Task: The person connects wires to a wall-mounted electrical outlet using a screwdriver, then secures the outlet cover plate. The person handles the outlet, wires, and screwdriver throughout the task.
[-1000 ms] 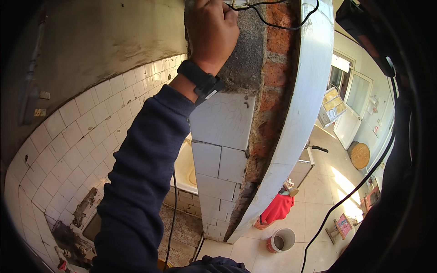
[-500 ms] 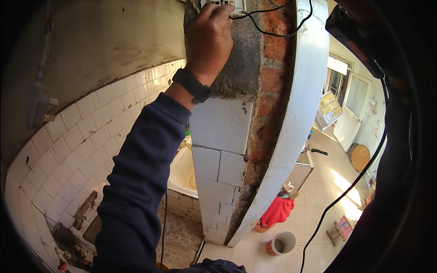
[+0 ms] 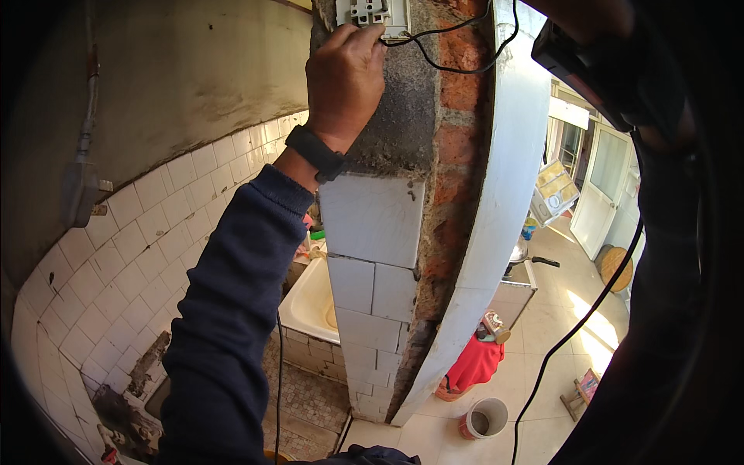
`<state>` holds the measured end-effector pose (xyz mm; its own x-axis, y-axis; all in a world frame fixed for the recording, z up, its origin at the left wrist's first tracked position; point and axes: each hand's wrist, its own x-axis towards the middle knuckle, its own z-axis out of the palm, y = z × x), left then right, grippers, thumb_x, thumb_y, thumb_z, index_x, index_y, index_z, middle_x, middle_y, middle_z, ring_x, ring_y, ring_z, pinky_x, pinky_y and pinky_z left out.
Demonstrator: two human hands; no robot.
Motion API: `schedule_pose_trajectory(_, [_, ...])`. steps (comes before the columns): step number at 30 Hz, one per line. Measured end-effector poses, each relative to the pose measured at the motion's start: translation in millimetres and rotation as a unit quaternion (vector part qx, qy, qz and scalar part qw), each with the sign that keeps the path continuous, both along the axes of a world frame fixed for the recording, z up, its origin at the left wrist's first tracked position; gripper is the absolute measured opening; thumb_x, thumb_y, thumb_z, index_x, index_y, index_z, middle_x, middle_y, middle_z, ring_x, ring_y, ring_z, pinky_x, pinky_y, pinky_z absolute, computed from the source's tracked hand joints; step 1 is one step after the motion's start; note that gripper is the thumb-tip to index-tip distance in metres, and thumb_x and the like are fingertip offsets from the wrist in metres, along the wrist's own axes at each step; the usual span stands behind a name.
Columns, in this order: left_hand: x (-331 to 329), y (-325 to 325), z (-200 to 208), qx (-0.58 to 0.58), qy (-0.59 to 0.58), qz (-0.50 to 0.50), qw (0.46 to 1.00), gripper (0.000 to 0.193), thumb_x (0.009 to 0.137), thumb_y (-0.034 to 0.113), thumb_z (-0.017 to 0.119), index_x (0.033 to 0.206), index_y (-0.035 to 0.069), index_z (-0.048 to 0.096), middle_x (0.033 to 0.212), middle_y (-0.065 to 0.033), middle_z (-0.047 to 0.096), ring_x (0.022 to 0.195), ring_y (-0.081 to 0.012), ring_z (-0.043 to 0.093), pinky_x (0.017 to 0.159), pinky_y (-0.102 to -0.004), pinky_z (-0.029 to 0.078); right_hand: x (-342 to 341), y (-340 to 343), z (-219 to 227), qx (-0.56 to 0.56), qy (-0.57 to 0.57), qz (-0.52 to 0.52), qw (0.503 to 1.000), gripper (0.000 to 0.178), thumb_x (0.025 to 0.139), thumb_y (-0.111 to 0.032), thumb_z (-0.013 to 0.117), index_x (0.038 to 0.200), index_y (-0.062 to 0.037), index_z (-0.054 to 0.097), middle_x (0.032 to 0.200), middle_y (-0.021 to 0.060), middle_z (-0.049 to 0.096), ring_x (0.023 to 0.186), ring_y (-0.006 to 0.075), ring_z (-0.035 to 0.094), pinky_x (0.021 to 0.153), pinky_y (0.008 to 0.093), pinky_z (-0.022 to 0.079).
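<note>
My left hand, with a black band on its wrist, is raised to a white electrical fitting at the top of a tiled pillar. Its fingers are pinched at the fitting's lower edge, around the end of a black wire. From there the wire loops off to the right across bare brick. Part of the fitting is cut off by the upper rim. At the upper right, my right hand is raised in shadow, its fingers out of view. A black device sits at that wrist.
The pillar has exposed brick and a pale edge panel. A long black cable hangs at right. Behind stand a white basin, a bucket, a red cloth and a door. A grey box hangs on the left wall.
The view has shifted, so more of the white fitting shows. My left hand sits slightly lower in the picture, still at the fitting's lower edge. The right arm shows further in.
</note>
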<state>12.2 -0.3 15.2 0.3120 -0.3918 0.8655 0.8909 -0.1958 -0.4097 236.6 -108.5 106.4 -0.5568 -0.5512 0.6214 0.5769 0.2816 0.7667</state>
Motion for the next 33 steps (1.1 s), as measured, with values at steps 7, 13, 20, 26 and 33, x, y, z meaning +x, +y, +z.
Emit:
schedule_pose_trajectory(7, [-0.9, -2.9, 3.1, -0.042, -0.009, 0.013, 0.999, 0.020, 0.087, 0.006, 0.075, 0.107, 0.004, 0.077, 0.088, -0.0112, 0.071, 0.076, -0.0312, 0.070, 0.067, -0.0369, 0.056, -5.2, 4.3, -3.1, -0.009, -0.008, 0.046, 0.999, 0.023, 0.095, -0.014, 0.058, 0.088, 0.0063, 0.064, 0.073, 0.0231, 0.066, 0.069, 0.0362, 0.072, 0.073, 0.0464, 0.060])
schedule_pose_trajectory(13, [-3.6, -7.7, 6.0, -0.025, 0.024, 0.100, 0.994, 0.020, 0.088, 0.006, 0.074, 0.108, 0.007, 0.077, 0.092, -0.0093, 0.070, 0.079, -0.0311, 0.069, 0.070, -0.0378, 0.057, -2.9, 4.3, -2.6, -0.005, -0.013, 0.050, 0.999, 0.022, 0.093, -0.014, 0.060, 0.088, 0.0068, 0.064, 0.072, 0.0232, 0.066, 0.070, 0.0371, 0.072, 0.073, 0.0467, 0.060])
schedule_pose_trajectory(20, [-7.7, -9.6, 6.8, -0.009, 0.068, 0.186, 0.980, 0.021, 0.089, 0.008, 0.073, 0.110, 0.010, 0.073, 0.092, -0.0047, 0.066, 0.077, -0.0286, 0.069, 0.068, -0.0374, 0.058, -1.0, 7.3, -0.9, 0.010, -0.012, 0.065, 0.998, 0.021, 0.092, -0.014, 0.062, 0.089, 0.0065, 0.064, 0.070, 0.0231, 0.065, 0.071, 0.0385, 0.072, 0.072, 0.0472, 0.059])
schedule_pose_trajectory(26, [-6.3, -9.1, 5.6, 0.003, 0.080, 0.207, 0.975, 0.021, 0.091, 0.007, 0.071, 0.112, 0.009, 0.071, 0.093, -0.0047, 0.063, 0.075, -0.0290, 0.068, 0.064, -0.0380, 0.057, 3.2, 8.2, -0.5, -0.014, -0.040, 0.080, 0.996, 0.024, 0.096, -0.017, 0.062, 0.092, 0.0059, 0.065, 0.074, 0.0225, 0.067, 0.073, 0.0368, 0.072, 0.073, 0.0462, 0.059])
schedule_pose_trajectory(33, [-4.4, -7.7, 5.1, -0.001, 0.074, 0.199, 0.977, 0.022, 0.091, 0.006, 0.069, 0.113, 0.008, 0.071, 0.093, -0.0063, 0.063, 0.075, -0.0309, 0.068, 0.064, -0.0388, 0.057, 9.7, 8.5, -7.6, 0.037, -0.029, 0.063, 0.997, 0.021, 0.099, -0.015, 0.062, 0.097, 0.0055, 0.066, 0.076, 0.0205, 0.067, 0.077, 0.0354, 0.072, 0.079, 0.0466, 0.059])
